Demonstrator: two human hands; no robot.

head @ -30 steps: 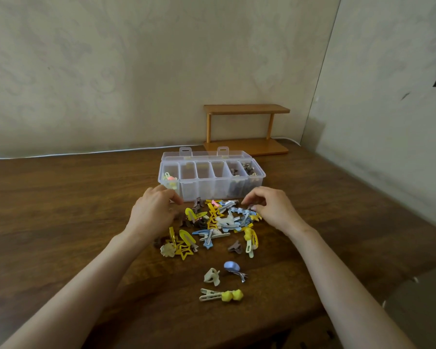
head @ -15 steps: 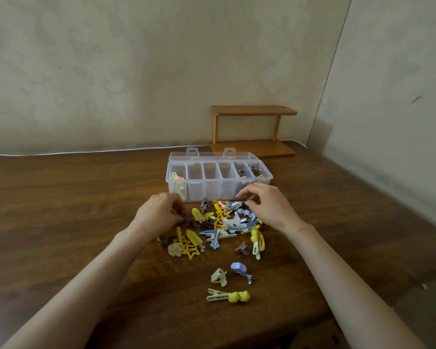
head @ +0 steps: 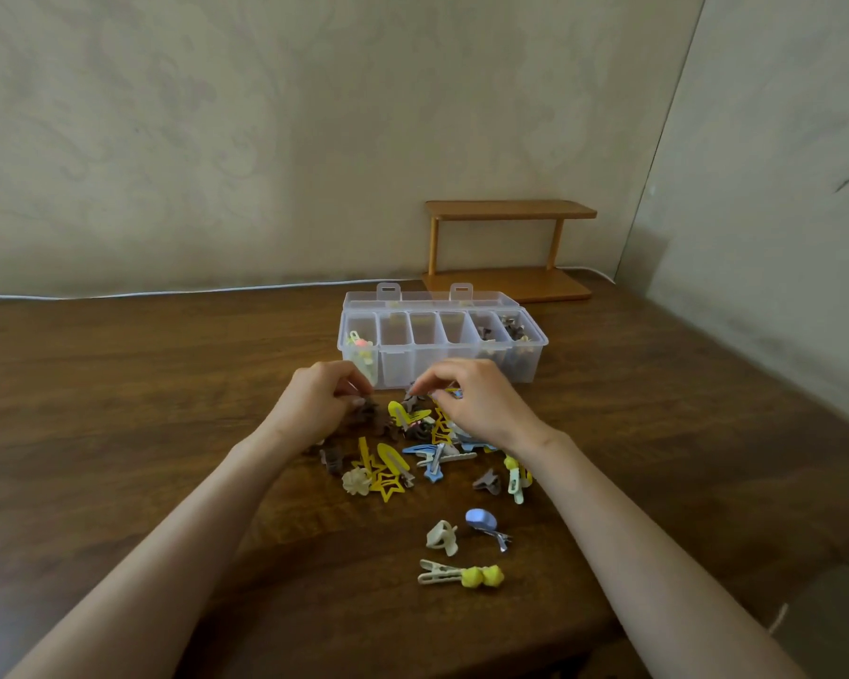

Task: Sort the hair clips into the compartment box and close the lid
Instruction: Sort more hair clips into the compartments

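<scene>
A clear compartment box (head: 530, 372) stands open on the wooden table, its lid (head: 432, 300) folded back. The leftmost compartment holds colourful clips (head: 359, 343), and the two rightmost hold brown clips (head: 501, 331). A pile of yellow, blue and brown hair clips (head: 403, 458) lies in front of the box. My left hand (head: 314, 406) is curled over brown clips (head: 363, 416) at the pile's left edge and pinches one. My right hand (head: 481, 404) pinches a small clip at the top of the pile, just in front of the box.
Three loose clips lie nearer me: a cream claw (head: 442, 537), a blue one (head: 484, 521) and a cream clip with yellow balls (head: 461, 575). A small wooden shelf (head: 510, 247) stands behind the box by the wall corner. A white cable (head: 167, 291) runs along the wall.
My right hand has moved left from the box's right end to the top of the pile. My left hand has stayed on the brown clips.
</scene>
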